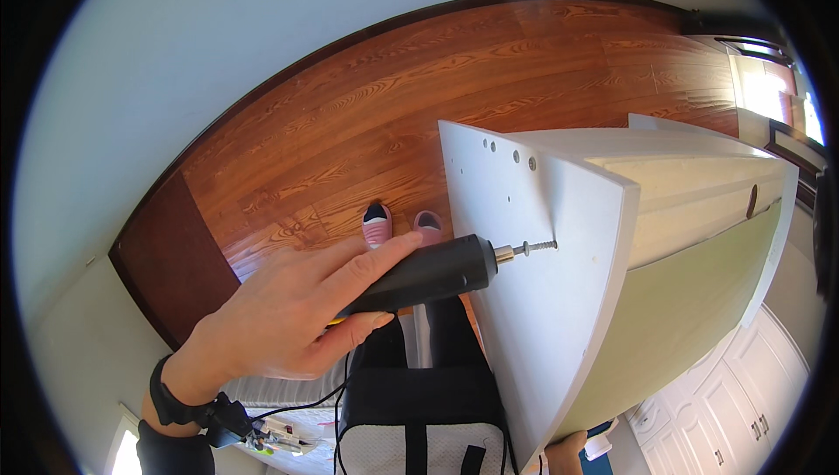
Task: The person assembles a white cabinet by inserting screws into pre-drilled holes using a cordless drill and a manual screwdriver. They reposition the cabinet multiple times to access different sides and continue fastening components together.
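My left hand (297,300) is closed round a black cylindrical electric screwdriver (428,276), with the index finger stretched along its body. From the metal chuck at its front, a screw (542,246) points right, and its tip meets a hole in the white side panel (533,300) of a cabinet. Several other holes and fittings dot that panel. At the bottom, my right hand (566,456) shows only in part, against the cabinet's lower edge. Its fingers are mostly hidden.
The cabinet's green back board (690,300) faces right. My feet in pink shoes (377,226) stand on the wooden floor (350,125). A cable (306,407) runs from my left wrist. White cupboards (725,388) stand at lower right, and small items (284,431) lie at lower left.
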Motion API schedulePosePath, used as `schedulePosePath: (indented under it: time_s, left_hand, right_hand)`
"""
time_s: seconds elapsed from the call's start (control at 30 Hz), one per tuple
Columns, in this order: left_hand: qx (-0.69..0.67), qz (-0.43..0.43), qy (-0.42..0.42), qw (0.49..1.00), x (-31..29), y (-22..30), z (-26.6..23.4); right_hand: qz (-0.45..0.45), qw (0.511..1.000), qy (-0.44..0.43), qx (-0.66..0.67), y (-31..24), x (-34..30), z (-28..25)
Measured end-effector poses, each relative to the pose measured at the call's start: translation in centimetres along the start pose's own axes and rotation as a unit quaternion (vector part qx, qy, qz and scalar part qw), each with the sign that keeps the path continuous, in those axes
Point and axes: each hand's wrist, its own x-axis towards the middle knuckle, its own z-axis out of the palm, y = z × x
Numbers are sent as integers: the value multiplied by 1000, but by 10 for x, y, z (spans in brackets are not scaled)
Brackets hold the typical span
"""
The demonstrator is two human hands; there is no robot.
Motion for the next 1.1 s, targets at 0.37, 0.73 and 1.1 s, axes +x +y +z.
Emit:
schedulePosePath:
  time_s: [0.37,0.73,1.1]
  left_hand:
    - [11,3,6,1000,3,1,0]
    - [18,2,13,1000,9,4,-1]
    - [39,-46,-13,998,21,28,-1]
  right_hand:
    - [-6,1000,-7,1,-1,7,-4]
    - [-14,1000,9,-15,-4,1,4]
    - [-38,998,17,42,3,12,4]
